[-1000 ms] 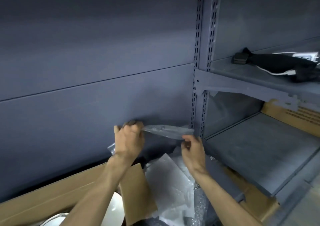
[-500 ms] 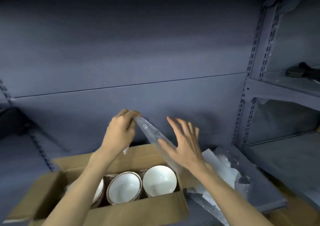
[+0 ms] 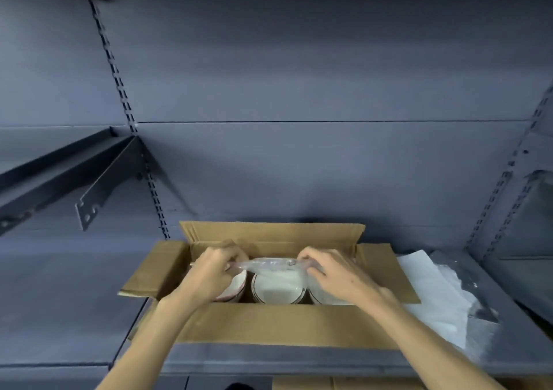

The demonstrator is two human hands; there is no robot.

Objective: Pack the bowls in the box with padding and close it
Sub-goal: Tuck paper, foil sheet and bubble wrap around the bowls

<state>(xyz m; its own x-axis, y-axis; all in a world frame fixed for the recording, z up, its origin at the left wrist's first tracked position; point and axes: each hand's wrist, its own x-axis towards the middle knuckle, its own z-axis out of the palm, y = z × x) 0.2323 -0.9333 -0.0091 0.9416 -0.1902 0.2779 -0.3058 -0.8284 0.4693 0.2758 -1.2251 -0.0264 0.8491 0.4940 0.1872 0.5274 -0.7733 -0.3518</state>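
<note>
brown corrugated cardboard is forming the open box (image 3: pixel 263 324) that is sitting on a grey metal shelf (image 3: pixel 74 315), its four flaps folded outward and its long near flap hanging toward the camera. in the head view, three white ceramic bowls with dark rim bands are standing side by side in a row inside the box: the left bowl (image 3: pixel 235 288) is partly hidden under the left wrist, the middle bowl (image 3: pixel 279 289) is showing most of its pale inside, and the right bowl (image 3: pixel 321 295) is mostly covered by the right hand.

a clear bubble-wrap padding sheet (image 3: pixel 269 265) is stretching across the far side of the bowls, just above the middle one, and draping down over it. the left hand (image 3: pixel 215 273) is gripping the sheet's left end with curled fingers, and the right hand (image 3: pixel 332 273) is pinching its right end with bent fingers and thumb. both hands are inside the box opening, well apart from each other, with the sheet taut between them.

to the right of the box, a loose pile of white foam and clear bubble-wrap sheets (image 3: pixel 440 294) is lying on the shelf, touching the box's right flap. a dark metal shelf bracket (image 3: pixel 89 198) is jutting out from the slotted upright at the left, above the shelf.
</note>
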